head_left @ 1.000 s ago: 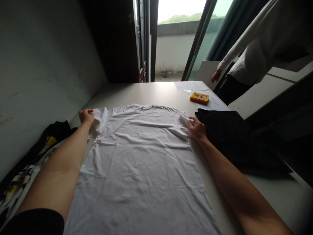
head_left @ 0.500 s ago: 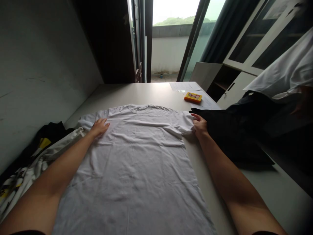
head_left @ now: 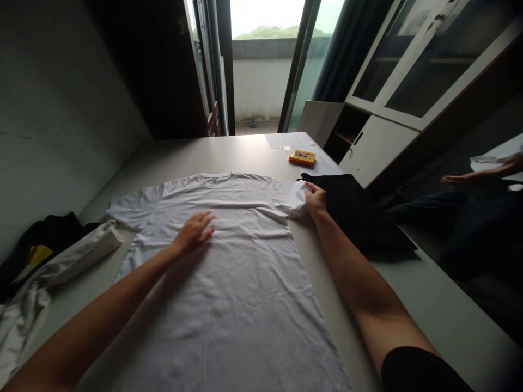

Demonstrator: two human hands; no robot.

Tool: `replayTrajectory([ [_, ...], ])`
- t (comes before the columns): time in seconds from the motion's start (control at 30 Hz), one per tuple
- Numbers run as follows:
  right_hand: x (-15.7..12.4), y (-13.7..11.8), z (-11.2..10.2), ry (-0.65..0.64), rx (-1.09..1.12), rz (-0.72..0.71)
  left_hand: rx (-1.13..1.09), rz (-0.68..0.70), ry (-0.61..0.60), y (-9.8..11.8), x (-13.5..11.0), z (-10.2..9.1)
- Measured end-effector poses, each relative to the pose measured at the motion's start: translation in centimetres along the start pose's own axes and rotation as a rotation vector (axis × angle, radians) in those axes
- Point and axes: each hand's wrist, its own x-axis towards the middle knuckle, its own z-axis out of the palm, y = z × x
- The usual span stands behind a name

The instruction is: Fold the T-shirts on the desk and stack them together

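Note:
A white T-shirt lies spread flat on the white table, collar at the far end and hem toward me. Over the upper chest of the shirt is my left hand, its fingers apart and nothing in them; whether it touches the cloth I cannot tell. My right hand pinches the edge of the right sleeve between thumb and fingers. Just beyond that hand lies a folded black garment, partly behind my forearm.
An orange-yellow box and some papers lie near the far right corner. Crumpled light cloth and a black-and-yellow garment are along the left side. Another person's hand holds white cloth at the right, by white cabinets.
My left hand has moved right, from the left sleeve area to over the chest. My right hand stays on the sleeve. The view has turned right, and the other person has moved back from the table.

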Motion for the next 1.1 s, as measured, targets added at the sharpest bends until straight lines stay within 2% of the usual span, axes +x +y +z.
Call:
replayTrajectory([
  [0.1, -0.4, -1.0, 0.2, -0.074, 0.239, 0.077, -0.053, 0.431, -0.200, 9.4, -2.3, 3.7],
  [0.2, -1.0, -2.4, -0.2, -0.193, 0.428, 0.109, -0.072, 0.724, -0.256, 17.3, -5.8, 5.7],
  [0.3, -1.4, -4.0, -0.4, -0.305, 0.520, 0.080, -0.063, 0.915, -0.245, 22.3, -9.1, 6.2],
  [0.4, -1.7, -5.6, 0.1, -0.378, 0.544, 0.082, -0.037, 1.055, -0.189, 25.1, -10.9, 6.2],
  [0.47, -1.8, -6.6, 1.0, -0.422, 0.562, 0.095, -0.038, 1.099, -0.152, 26.3, -11.2, 6.4],
  [0.57, -2.0, -8.0, 2.5, -0.508, 0.588, 0.112, -0.042, 1.095, -0.113, 28.0, -10.7, 6.9],
  [0.73, -2.3, -9.7, 4.3, -0.595, 0.588, 0.105, -0.038, 1.073, -0.146, 29.6, -9.9, 7.3],
  [0.83, -2.4, -10.1, 5.1, -0.617, 0.594, 0.084, -0.068, 1.070, -0.136, 29.0, -10.1, 6.5],
  [0.93, -2.7, -10.7, 6.3, -0.642, 0.595, 0.072, -0.138, 1.028, -0.138, 27.5, -10.7, 4.4],
  [1.1, -4.0, -13.1, 10.7, -0.642, 0.550, 0.006, -0.180, 0.835, -0.152, 23.8, -12.3, 0.2],
])
